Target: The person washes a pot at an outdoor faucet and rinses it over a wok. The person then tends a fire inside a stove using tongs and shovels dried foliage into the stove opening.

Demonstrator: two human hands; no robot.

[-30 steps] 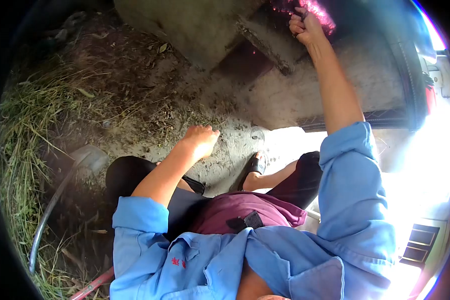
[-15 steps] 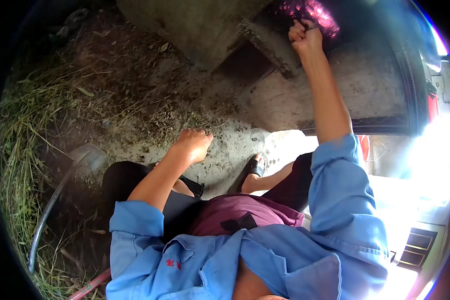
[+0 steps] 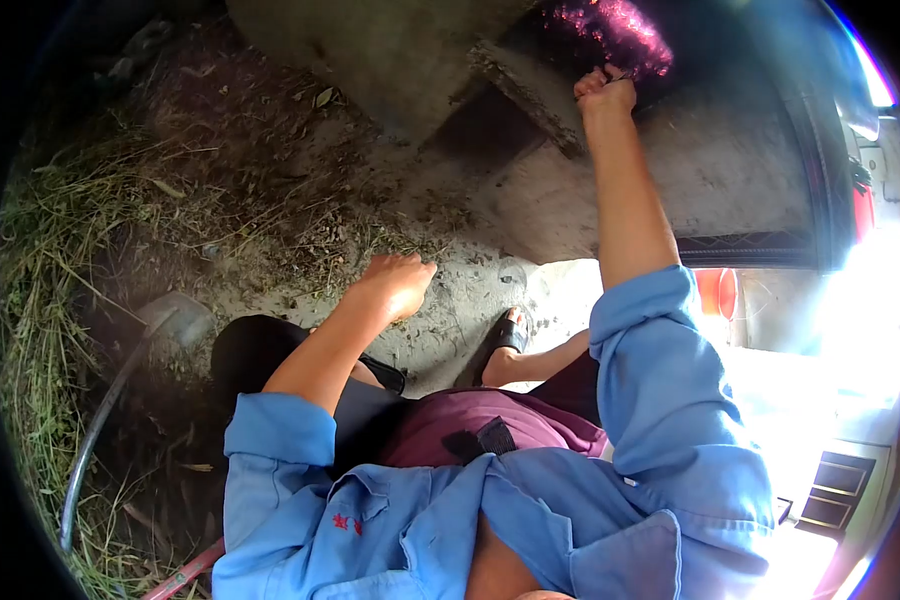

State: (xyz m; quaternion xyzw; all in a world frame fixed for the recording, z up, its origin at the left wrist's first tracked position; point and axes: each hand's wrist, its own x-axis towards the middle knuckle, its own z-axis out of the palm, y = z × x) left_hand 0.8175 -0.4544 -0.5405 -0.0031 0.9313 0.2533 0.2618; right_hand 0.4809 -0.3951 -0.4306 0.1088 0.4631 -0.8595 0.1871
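Note:
My right hand point(image 3: 606, 90) is stretched forward with its fingers closed, close below a bright pink glow like burning embers point(image 3: 625, 35) in a dark opening. A small dark thing shows at its fingers, too unclear to name. The slab-like edge point(image 3: 530, 95) of a concrete structure lies just left of that hand. My left hand point(image 3: 398, 285) is closed in a loose fist in front of my left knee, over the littered floor. Nothing sticks out of it, and its palm side is turned away.
Dry grass point(image 3: 45, 300) is heaped along the left. A shovel-like tool point(image 3: 175, 318) with a curved grey handle lies beside it, and a red pole point(image 3: 185, 570) is at lower left. A red round object point(image 3: 715, 292) stands beyond my right arm. Leaf scraps litter the concrete floor point(image 3: 460, 300).
My right hand has drawn back slightly from the glow, towards me. My left hand has shifted a little to the right, still closed.

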